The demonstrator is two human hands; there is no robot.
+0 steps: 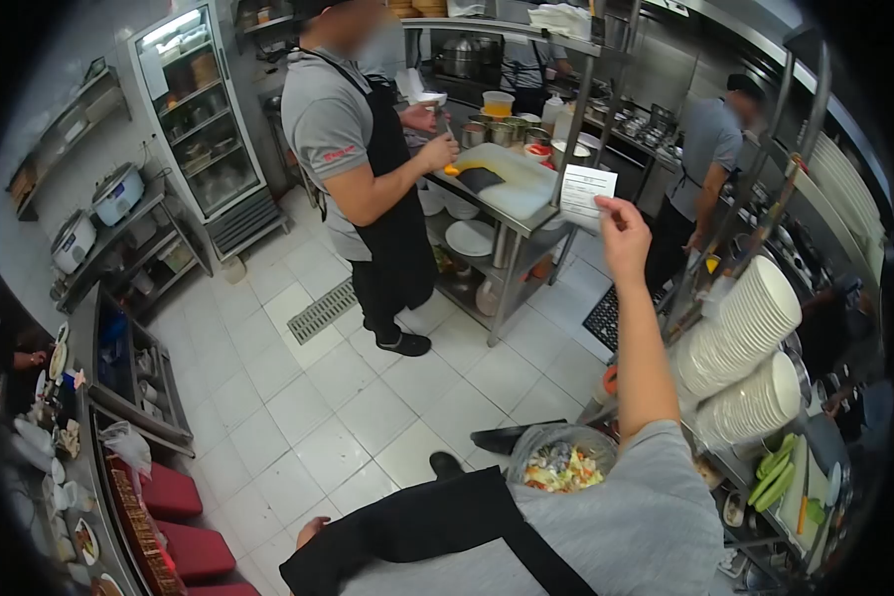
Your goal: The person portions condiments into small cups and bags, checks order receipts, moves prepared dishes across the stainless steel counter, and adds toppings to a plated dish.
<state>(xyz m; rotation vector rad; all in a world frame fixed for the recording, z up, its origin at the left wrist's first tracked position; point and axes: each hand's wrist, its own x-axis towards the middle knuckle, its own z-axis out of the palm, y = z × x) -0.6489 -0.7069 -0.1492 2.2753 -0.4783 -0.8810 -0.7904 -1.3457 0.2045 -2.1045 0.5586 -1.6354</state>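
Observation:
My right hand (pixel 626 236) is raised at the end of an outstretched arm. Its thumb and fingers pinch the lower right edge of a small white printed order ticket (pixel 588 189), whose text is too small to read. Behind the ticket is a steel worktable with a white cutting board (pixel 517 184). Only a small part of my left hand (pixel 313 529) shows beside my black apron (pixel 397 536), low in the view. Most of its fingers are hidden, and I see nothing held in it.
A co-worker in a black apron (pixel 387 199) stands at the worktable, hands raised over it. Another person (pixel 710 149) is by the stoves. Stacked white bowls (pixel 740 328) rise at right, above a container of chopped vegetables (pixel 563 465). A glass-door fridge (pixel 199 119) stands at back left.

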